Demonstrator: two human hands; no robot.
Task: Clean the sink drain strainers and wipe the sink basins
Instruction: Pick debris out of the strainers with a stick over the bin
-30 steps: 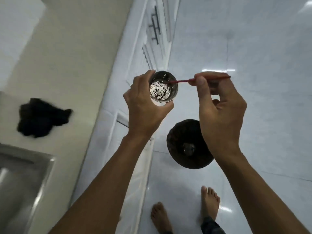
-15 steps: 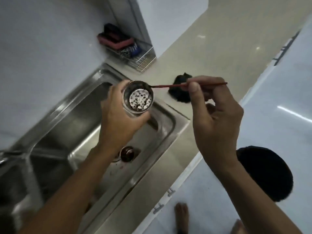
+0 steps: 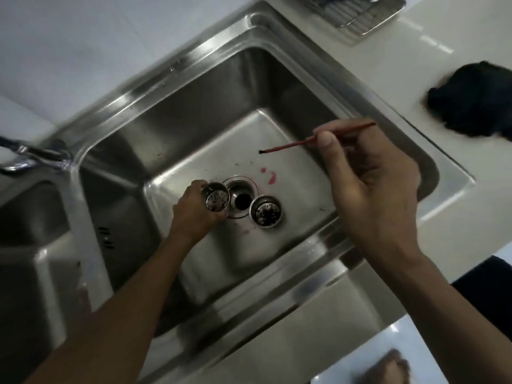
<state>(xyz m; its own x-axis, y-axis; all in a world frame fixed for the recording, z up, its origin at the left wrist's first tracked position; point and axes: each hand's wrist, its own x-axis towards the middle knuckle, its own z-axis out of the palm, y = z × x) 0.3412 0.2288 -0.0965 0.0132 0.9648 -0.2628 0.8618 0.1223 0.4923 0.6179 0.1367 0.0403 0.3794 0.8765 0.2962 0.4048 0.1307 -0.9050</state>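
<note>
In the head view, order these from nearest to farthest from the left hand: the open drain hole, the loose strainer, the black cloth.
1. Open drain hole, just right of the left hand.
2. Loose strainer, on the basin floor beyond the hole.
3. Black cloth, up on the counter, far right.

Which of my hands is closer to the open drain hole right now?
Left. The left hand, gripping a strainer, is right beside the drain hole on its left; the right hand, pinching a red stick, is well off to its upper right.
</note>
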